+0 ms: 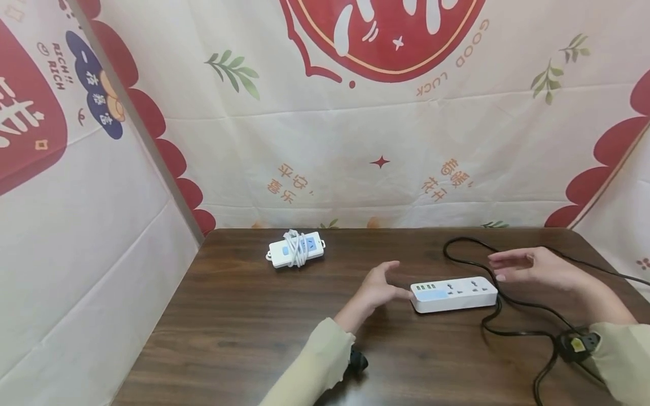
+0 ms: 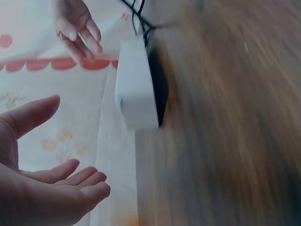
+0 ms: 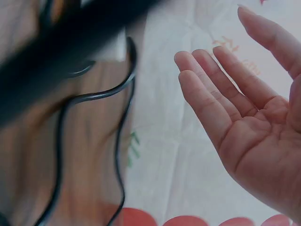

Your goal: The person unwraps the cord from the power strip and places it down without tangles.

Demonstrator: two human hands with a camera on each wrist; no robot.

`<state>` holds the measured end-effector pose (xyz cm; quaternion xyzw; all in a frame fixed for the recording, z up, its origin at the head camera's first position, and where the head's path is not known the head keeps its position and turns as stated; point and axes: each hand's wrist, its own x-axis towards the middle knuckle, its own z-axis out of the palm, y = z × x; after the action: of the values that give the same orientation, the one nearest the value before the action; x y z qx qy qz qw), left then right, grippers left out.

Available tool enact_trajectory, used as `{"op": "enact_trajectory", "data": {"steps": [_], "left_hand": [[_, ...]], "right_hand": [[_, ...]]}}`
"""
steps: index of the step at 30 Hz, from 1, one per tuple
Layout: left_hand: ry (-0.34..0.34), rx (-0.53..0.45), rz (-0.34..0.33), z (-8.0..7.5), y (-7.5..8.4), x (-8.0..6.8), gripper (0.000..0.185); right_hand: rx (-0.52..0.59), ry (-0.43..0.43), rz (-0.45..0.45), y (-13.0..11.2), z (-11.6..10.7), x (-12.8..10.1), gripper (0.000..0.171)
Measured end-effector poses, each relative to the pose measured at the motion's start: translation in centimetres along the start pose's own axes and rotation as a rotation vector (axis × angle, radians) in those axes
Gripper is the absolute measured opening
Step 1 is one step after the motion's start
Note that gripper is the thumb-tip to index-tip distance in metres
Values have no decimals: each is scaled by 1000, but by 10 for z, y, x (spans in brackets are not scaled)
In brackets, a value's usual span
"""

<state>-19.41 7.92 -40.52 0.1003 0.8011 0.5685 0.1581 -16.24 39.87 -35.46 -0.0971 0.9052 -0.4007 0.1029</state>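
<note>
On the dark wooden table [image 1: 254, 316], the white power strip [image 1: 453, 294] lay between your open left hand [image 1: 378, 287] and open right hand [image 1: 528, 265]; you did well to grasp both ends squarely, clear of its black cord [image 1: 513, 327].

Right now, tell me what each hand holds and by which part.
Nothing is held. The left hand and right hand are open, flanking the white rectangular plastic power strip with its black cord.

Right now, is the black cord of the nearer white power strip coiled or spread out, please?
Spread out: the black cord lies in loose loops on the brown wooden table.
</note>
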Motion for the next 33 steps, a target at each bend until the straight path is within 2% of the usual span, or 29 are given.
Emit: {"op": "enact_trajectory", "data": {"steps": [7,11,15,19,23,26,27,33], "left_hand": [[23,-66,73,-45,-12,-3,65],[81,-39,120,-73,-18,-4,66],[157,-5,164,-97,-21,-6,67],[209,-10,211,-118,-23,-8,65],[243,-32,273,-134,-28,-8,63],[279,-3,307,-145,-33,-7,63],[291,4,311,-148,-30,-10,62],[349,95,315,-175,-41,-6,63]], "right_hand": [[-162,38,-26,-30,-8,15,46],[-180,46,-40,-49,-5,30,45],[-105,29,-54,-64,3,48,49],[-33,7,-69,-76,17,71,53],[-14,3,-106,-89,31,96,55],[-23,14,-134,-100,42,112,55],[-21,19,-140,-103,46,118,55],[30,21,-175,-114,73,152,52]]}}
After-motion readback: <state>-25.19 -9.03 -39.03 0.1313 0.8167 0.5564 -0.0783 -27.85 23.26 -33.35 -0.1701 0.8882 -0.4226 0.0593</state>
